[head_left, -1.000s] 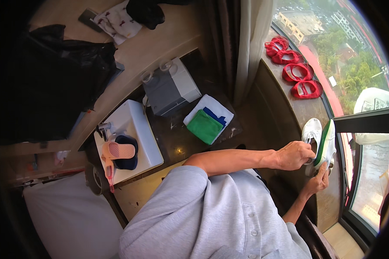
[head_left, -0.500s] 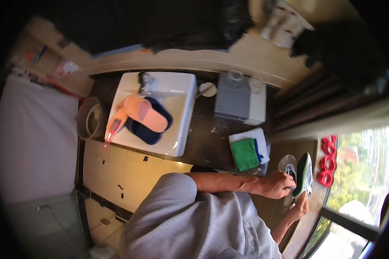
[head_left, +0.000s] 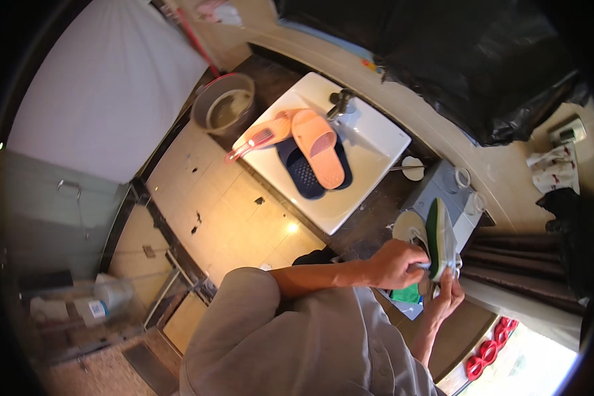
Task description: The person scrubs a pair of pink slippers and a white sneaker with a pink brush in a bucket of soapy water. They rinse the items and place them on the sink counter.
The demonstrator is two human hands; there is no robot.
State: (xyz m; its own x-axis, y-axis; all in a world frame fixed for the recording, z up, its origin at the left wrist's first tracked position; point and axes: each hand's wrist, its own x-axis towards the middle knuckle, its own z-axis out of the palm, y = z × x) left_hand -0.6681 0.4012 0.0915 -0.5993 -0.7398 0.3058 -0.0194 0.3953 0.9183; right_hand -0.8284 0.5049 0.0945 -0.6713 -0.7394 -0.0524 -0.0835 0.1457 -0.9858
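Note:
Two light-coloured shoes are held up side by side at the right. My left hand (head_left: 399, 264) is closed at the lower end of a beige-white shoe (head_left: 410, 228); a small grey-blue bit shows at its fingertips, too unclear to name. My right hand (head_left: 447, 295) grips the lower end of the other shoe (head_left: 446, 241), which is whitish with a dark green face turned toward the first. Under the hands, a green cloth (head_left: 406, 294) is partly hidden.
A white basin (head_left: 369, 188) holds peach slippers (head_left: 320, 148), dark blue slippers (head_left: 303, 173) and a pinkish brush (head_left: 261, 138). A bucket (head_left: 224, 99) stands left of it. Grey boxes (head_left: 435, 181) sit behind the shoes. Red rings (head_left: 488, 350) line the window side.
The view has turned, so the basin and counter now look tilted. Both hands and shoes now appear in front of the grey boxes instead of by the window. Both hands keep their grip.

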